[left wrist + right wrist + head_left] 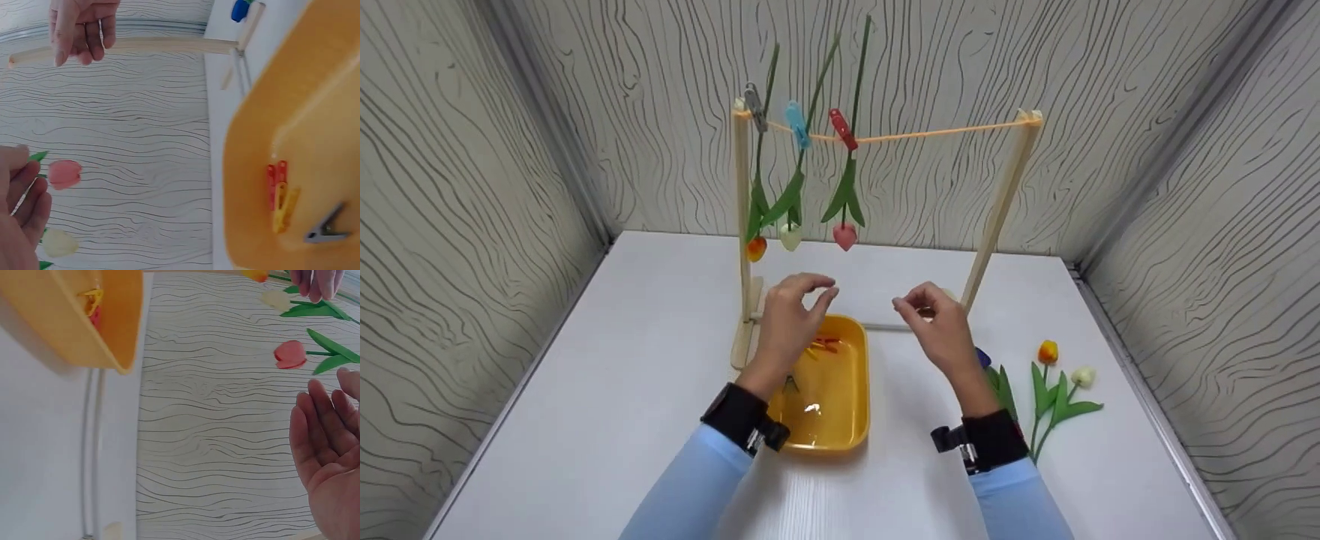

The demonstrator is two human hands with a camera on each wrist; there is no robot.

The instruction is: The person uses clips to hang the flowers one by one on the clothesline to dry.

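Note:
My left hand (795, 315) hovers over the far end of the yellow basin (859, 390), fingers loosely bent and nothing between them. To its right, my right hand (937, 322) is also empty, in front of the rack's right post, with its palm showing in the right wrist view. Beyond both hands, three artificial tulips hang head down from an orange string (945, 133). A grey clothespin (755, 107) holds the orange tulip (756, 248), a blue clothespin (796, 125) the white tulip (790, 237), and a red clothespin (843, 129) the pink tulip (845, 236).
Inside the basin lie red, yellow and grey clothespins (326, 228). Another orange tulip (1048, 352) and white tulip (1083, 376) lie on the table at right; a blue flower (983, 358) is partly hidden by my right arm. Wooden posts (1005, 202) carry the string.

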